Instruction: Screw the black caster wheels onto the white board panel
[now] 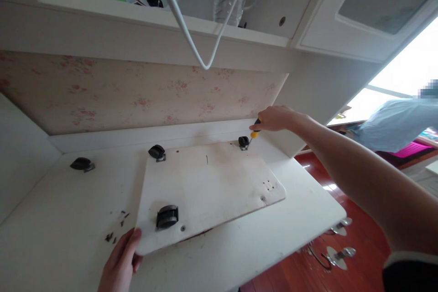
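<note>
A white board point(212, 182) lies on the white desk, with black caster wheels fixed near three of its corners. My right hand point(273, 118) grips a yellow and black screwdriver point(254, 134), its shaft reaching down to the mounting plate of the far right caster point(243, 142). With fingers closed over its edge, my left hand point(123, 255) holds the board's near left corner. Close to that hand is the near left caster point(167, 216); another caster point(157, 151) stands at the far left corner. Several screw holes show at the near right corner, which bears no wheel.
A loose caster point(81, 164) rests on the desk point(164, 269) left of the board. Several dark screws point(109, 237) are scattered nearby. A white cable point(205, 65) hangs from the shelf point(102, 7) overhead. At the right, another person point(393, 123) bends over beyond the cabinet, above the red floor.
</note>
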